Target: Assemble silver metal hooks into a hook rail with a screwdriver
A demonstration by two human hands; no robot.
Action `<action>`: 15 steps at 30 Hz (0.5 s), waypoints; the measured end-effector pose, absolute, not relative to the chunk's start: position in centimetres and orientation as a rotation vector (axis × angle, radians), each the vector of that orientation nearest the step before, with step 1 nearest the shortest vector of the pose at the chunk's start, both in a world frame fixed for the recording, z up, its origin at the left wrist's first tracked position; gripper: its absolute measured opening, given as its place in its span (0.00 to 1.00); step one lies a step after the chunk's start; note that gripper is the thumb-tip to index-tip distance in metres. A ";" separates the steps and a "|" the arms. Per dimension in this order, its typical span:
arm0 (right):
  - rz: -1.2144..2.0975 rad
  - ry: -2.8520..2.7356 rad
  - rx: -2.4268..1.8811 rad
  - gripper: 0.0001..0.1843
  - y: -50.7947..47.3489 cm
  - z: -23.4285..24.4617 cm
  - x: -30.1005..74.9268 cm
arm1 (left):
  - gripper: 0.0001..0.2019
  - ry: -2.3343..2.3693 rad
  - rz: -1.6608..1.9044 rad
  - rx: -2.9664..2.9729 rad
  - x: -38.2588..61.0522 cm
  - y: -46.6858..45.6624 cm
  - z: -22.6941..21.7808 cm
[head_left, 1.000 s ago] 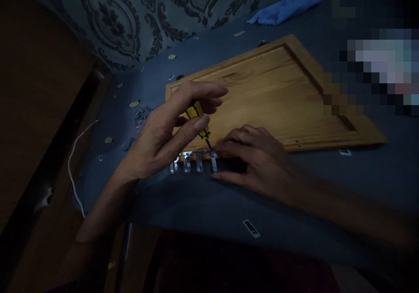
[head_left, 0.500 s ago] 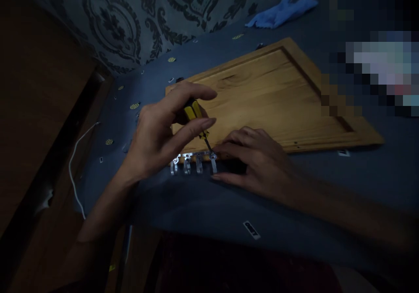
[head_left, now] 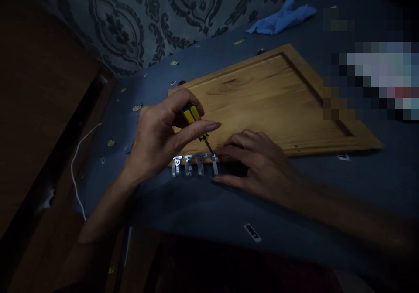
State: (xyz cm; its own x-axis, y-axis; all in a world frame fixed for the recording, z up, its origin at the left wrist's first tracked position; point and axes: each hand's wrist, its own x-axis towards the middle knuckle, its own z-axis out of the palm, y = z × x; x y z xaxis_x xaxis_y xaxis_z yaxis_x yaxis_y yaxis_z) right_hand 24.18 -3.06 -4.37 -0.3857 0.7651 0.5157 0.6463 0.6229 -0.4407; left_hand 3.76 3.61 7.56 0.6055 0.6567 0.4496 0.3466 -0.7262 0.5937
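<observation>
My left hand [head_left: 163, 131] is closed around the black and yellow handle of a screwdriver [head_left: 193, 115]. The screwdriver tilts, and its tip meets the right end of a silver metal hook rail [head_left: 200, 164]. That rail, with several curved hooks, lies along the near edge of a wooden panel [head_left: 248, 101] with a dark groove near its border. At the rail's right end, the fingers of my right hand [head_left: 255, 160] hold the last hook, thumb below and fingertips above on the panel edge.
A dark blue cloth with printed patches covers the table [head_left: 196, 210]. Crumpled blue gloves or cloth [head_left: 281, 18] lie at the back by the patterned wall. A white cable [head_left: 73, 166] runs down the left side. Something pixelated [head_left: 382, 75] sits at the right.
The fingers of my left hand have curled closer round the screwdriver handle; the index finger was stretched out before. My right hand stays at the hook. The whole view has shifted slightly.
</observation>
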 end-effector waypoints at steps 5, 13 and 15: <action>0.188 -2.138 -1.088 0.21 -3.0 -4.4 24.1 | 0.19 0.556 0.576 2.037 2.8 3.3 8.4; 0.198 -2.122 -1.097 0.21 -2.9 -4.8 24.0 | 0.10 0.844 0.816 2.548 3.4 3.3 7.7; 0.195 -2.113 -1.102 0.20 -2.9 -4.8 24.0 | 0.07 0.832 0.801 2.639 3.4 3.3 7.9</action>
State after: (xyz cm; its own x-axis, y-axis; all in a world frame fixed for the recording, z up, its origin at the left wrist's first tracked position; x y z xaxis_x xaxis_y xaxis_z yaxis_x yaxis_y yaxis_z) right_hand 23.96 -2.88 -4.81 -0.3634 0.7608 0.5376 0.6495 0.6206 -0.4392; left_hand 3.36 3.27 7.92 0.6837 0.5921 0.4265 0.4485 -0.8020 0.3945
